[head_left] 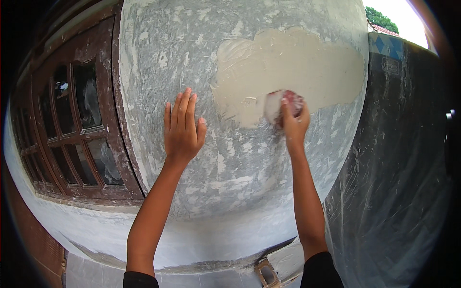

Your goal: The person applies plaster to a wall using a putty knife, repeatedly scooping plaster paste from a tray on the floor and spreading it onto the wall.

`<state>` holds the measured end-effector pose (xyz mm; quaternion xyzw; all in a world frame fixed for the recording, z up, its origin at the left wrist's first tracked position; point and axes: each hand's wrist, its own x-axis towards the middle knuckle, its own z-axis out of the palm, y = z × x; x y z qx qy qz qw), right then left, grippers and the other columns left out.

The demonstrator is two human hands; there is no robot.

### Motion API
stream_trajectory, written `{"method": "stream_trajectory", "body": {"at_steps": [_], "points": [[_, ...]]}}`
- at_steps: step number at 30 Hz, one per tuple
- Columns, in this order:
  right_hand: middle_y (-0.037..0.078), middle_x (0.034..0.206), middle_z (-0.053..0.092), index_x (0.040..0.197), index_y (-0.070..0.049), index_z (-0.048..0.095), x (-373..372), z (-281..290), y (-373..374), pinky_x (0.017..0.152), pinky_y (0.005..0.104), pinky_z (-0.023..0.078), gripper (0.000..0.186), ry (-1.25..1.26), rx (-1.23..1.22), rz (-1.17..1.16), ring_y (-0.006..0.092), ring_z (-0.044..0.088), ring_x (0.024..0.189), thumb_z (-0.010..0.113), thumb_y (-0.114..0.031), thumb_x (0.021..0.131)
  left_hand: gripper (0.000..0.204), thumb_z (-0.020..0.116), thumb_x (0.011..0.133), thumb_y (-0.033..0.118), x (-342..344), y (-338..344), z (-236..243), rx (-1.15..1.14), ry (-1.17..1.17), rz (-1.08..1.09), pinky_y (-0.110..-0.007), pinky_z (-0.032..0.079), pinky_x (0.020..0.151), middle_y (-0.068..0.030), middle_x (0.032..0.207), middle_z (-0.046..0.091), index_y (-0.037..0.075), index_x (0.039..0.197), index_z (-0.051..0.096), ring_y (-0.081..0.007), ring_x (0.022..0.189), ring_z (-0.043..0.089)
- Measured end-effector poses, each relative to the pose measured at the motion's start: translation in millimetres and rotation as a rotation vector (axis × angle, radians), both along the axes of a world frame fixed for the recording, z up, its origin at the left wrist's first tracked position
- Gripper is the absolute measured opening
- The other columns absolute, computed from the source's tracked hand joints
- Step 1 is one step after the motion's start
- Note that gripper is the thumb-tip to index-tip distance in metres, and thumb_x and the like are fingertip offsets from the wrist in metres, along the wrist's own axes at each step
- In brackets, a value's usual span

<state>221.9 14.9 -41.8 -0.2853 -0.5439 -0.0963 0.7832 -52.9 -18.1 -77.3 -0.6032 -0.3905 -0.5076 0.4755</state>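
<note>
My left hand [181, 127] lies flat against the grey, patchy wall [192, 38], its fingers stretched upward and holding nothing. Smooth beige putty [293, 57] covers a wide area of the wall to the upper right. At the lower edge of that putty, my right hand [295, 122] is closed around a red and whitish putty spreader [288, 103]. Motion blurs the spreader, so its exact shape is hard to make out. Its pale side faces left and appears to be against the wall.
On the left is a brown wooden window [77, 129] with small panes. A dark plastic sheet [394, 182] hangs on the right. Below, on the grey tiled floor [206, 280], a board with a handle-like opening [267, 273] lies near the wall's base.
</note>
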Motion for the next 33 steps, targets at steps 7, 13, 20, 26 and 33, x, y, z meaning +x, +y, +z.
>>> {"method": "stream_trajectory", "body": {"at_steps": [7, 13, 20, 26, 33], "points": [[0.009, 0.089, 0.065, 0.106, -0.002, 0.060, -7.1, -9.0, 13.7, 0.061, 0.0294, 0.054, 0.026, -0.236, 0.181, -0.207, 0.0159, 0.064, 0.074, 0.073, -0.020, 0.093, 0.056, 0.049, 0.095, 0.020, 6.8, 0.2, -0.7, -0.001, 0.007, -0.002, -0.052, 0.024, 0.121, -0.0119, 0.156, 0.041, 0.004, 0.149, 0.041, -0.0289, 0.146, 0.036], [0.014, 0.090, 0.064, 0.110, 0.001, 0.060, -12.9, 8.5, -0.5, 0.077, 0.0413, 0.051, 0.036, 0.100, -0.008, 0.257, 0.0243, 0.063, 0.085, 0.076, -0.023, 0.089, 0.057, 0.048, 0.095, 0.020, 5.8, 3.4, -0.7, 0.010, 0.008, 0.003, -0.052, 0.023, 0.122, -0.0118, 0.156, 0.040, 0.004, 0.149, 0.040, -0.0289, 0.146, 0.036], [0.011, 0.096, 0.067, 0.112, 0.000, 0.061, 0.8, 16.3, -7.6, 0.080, 0.0366, 0.053, 0.035, 0.336, -0.135, 0.302, 0.0200, 0.065, 0.087, 0.075, -0.024, 0.091, 0.056, 0.048, 0.095, 0.020, 1.9, 0.9, -2.2, 0.010, 0.001, 0.021, -0.053, 0.023, 0.121, -0.0122, 0.155, 0.041, 0.004, 0.149, 0.041, -0.0294, 0.146, 0.036], [0.011, 0.098, 0.067, 0.112, 0.001, 0.061, 9.2, -2.1, 16.7, 0.081, 0.0349, 0.051, 0.035, 0.135, -0.038, 0.181, 0.0198, 0.063, 0.089, 0.076, -0.024, 0.091, 0.057, 0.049, 0.095, 0.020, 3.7, 1.0, -1.4, 0.013, 0.002, 0.026, -0.053, 0.024, 0.121, -0.0123, 0.155, 0.042, 0.004, 0.149, 0.041, -0.0301, 0.145, 0.037], [0.011, 0.100, 0.064, 0.111, 0.002, 0.061, 6.3, -18.5, 14.7, 0.086, 0.0334, 0.050, 0.035, 0.049, 0.012, 0.177, 0.0178, 0.061, 0.094, 0.075, -0.024, 0.092, 0.056, 0.049, 0.095, 0.020, 3.4, 0.0, -0.9, 0.005, -0.001, 0.033, -0.053, 0.024, 0.121, -0.0118, 0.155, 0.041, 0.004, 0.149, 0.041, -0.0304, 0.145, 0.038]]}}
